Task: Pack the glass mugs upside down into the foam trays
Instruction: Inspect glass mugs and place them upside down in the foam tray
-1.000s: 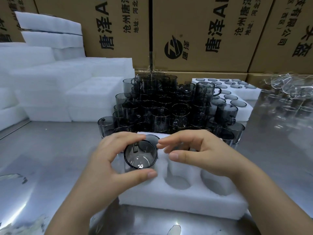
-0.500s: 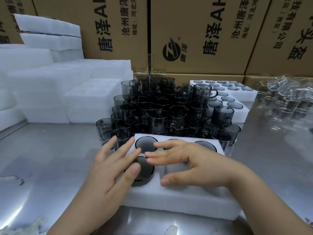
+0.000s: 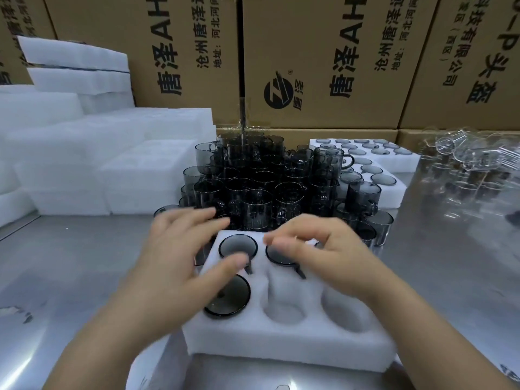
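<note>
Foam tray (image 3: pixel 281 347) is cushioning upturned mugs (image 3: pixel 230 302) at the table's (image 3: pixel 84 277) near edge; left hand (image 3: pixel 180 266) and right hand (image 3: pixel 332 254) are hovering relaxed, empty.

foam tray (image 3: pixel 281 342): plain white. mugs (image 3: pixel 253 192) in the pile: smoky grey, see-through, near black where they overlap. mug bottoms (image 3: pixel 238 246) in the tray: dark grey discs, black rims. counter (image 3: pixel 70 263): bare silver metal, glare patches. cartons (image 3: pixel 323 52): brown, black print, round black logo. foam stack (image 3: pixel 84 164) on the left: white. glassware (image 3: pixel 464 156) far right: colourless, clear.
</note>
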